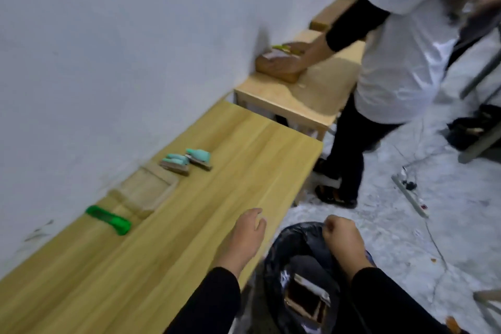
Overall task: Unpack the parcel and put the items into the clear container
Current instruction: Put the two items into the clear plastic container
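A pale wooden tabletop (189, 198) runs along a white wall, with speckled floor to your right. Your left hand (244, 236) rests loosely spread and empty on the table edge; your right hand (341, 236) is clenched just above the black plastic bin bag (292, 252), where torn cardboard packaging (303, 304) lies. Two teal items on brown cards (187, 161) sit well ahead of your left hand, beside a hard-to-see clear container (143, 192). Discarding looks finished; next, reach forward for those items.

Bare tabletop (217, 171) beside green cutter (109, 220)
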Motion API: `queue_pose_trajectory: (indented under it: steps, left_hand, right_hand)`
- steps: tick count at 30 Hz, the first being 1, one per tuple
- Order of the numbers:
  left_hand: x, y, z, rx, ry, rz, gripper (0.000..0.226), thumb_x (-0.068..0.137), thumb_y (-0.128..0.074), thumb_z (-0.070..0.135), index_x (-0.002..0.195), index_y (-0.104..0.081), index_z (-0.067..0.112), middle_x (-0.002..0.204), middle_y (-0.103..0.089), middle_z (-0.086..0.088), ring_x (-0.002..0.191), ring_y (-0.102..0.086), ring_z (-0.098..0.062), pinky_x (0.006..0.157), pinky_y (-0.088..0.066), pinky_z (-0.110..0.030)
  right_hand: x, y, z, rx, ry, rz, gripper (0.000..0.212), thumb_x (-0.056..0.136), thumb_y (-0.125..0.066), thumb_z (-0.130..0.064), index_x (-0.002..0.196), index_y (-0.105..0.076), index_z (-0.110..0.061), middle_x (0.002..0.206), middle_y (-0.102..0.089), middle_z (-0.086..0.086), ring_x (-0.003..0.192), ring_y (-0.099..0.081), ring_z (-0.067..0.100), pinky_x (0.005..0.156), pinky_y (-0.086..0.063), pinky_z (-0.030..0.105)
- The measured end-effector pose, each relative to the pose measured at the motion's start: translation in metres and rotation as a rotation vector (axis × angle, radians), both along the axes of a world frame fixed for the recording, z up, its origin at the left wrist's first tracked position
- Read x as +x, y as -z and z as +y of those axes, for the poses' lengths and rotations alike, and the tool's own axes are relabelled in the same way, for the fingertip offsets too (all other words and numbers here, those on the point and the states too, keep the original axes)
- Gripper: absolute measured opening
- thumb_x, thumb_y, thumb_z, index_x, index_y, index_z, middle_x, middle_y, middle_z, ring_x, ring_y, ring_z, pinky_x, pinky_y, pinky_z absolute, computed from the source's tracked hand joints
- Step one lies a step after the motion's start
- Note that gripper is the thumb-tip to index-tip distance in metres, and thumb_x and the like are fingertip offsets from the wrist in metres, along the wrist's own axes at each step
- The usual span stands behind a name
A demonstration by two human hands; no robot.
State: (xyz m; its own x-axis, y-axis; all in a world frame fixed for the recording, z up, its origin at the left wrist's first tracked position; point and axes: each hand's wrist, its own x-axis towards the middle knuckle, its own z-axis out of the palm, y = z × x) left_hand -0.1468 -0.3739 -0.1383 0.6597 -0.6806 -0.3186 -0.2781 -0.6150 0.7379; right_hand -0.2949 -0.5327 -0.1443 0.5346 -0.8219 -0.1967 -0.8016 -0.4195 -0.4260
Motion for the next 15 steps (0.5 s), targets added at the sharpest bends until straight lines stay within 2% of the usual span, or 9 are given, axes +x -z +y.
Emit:
queue_pose_trajectory:
  steps: [3,5,7,10,13,15]
  left_hand:
    - [0.049,-0.027,0.037,-0.048,-0.167,-0.13,0.039,0.098,-0.042,0.022,0.133,-0.046,0.007,0.139,-0.047,-0.009,0.128,-0.043,-0.021,0.103,-0.031,-0.025]
    - [0.08,-0.037,0.065,-0.055,-0.344,-0.205,0.037,0.097,-0.044,0.02,0.131,-0.048,0.006,0.135,-0.05,-0.01,0.125,-0.045,-0.023,0.101,-0.032,-0.026]
    - [0.109,-0.04,0.089,-0.061,-0.532,-0.243,0.037,0.096,-0.045,0.019,0.13,-0.048,0.006,0.133,-0.051,-0.012,0.124,-0.045,-0.024,0.101,-0.033,-0.029]
    - [0.152,-0.033,0.119,-0.042,-0.813,-0.209,0.042,0.096,-0.044,0.017,0.135,-0.041,0.002,0.136,-0.044,-0.017,0.126,-0.041,-0.03,0.104,-0.032,-0.035]
    - [0.18,-0.017,0.132,-0.045,-0.988,-0.147,0.043,0.096,-0.043,0.016,0.134,-0.038,-0.003,0.133,-0.042,-0.023,0.123,-0.041,-0.034,0.101,-0.033,-0.039]
    - [0.192,-0.003,0.132,-0.043,-1.05,-0.118,0.043,0.096,-0.044,0.017,0.134,-0.037,-0.003,0.132,-0.043,-0.024,0.12,-0.043,-0.035,0.098,-0.035,-0.039]
  right_hand:
    - [0.059,-0.021,0.017,-0.024,-0.117,-0.068,0.026,0.085,-0.051,-0.007,0.059,-0.046,-0.011,0.058,-0.047,0.009,0.055,-0.041,0.025,0.049,-0.032,0.033]
    - [0.102,-0.03,0.029,-0.028,-0.2,-0.108,0.017,0.085,-0.052,-0.009,0.068,-0.055,-0.007,0.064,-0.054,0.011,0.057,-0.045,0.025,0.051,-0.035,0.034]
    - [0.144,-0.037,0.039,-0.02,-0.266,-0.159,0.014,0.082,-0.054,-0.01,0.069,-0.058,-0.006,0.066,-0.058,0.012,0.06,-0.05,0.027,0.054,-0.039,0.035]
    - [0.209,-0.042,0.053,0.009,-0.396,-0.218,0.014,0.081,-0.056,-0.011,0.075,-0.062,0.0,0.07,-0.062,0.015,0.067,-0.055,0.032,0.059,-0.043,0.038]
    - [0.263,-0.041,0.065,0.044,-0.512,-0.215,0.024,0.086,-0.057,-0.017,0.104,-0.064,-0.003,0.096,-0.064,0.013,0.091,-0.059,0.029,0.077,-0.045,0.033]
    - [0.293,-0.035,0.071,0.066,-0.588,-0.186,0.038,0.087,-0.056,-0.021,0.122,-0.055,-0.007,0.12,-0.059,0.013,0.11,-0.056,0.029,0.09,-0.045,0.036]
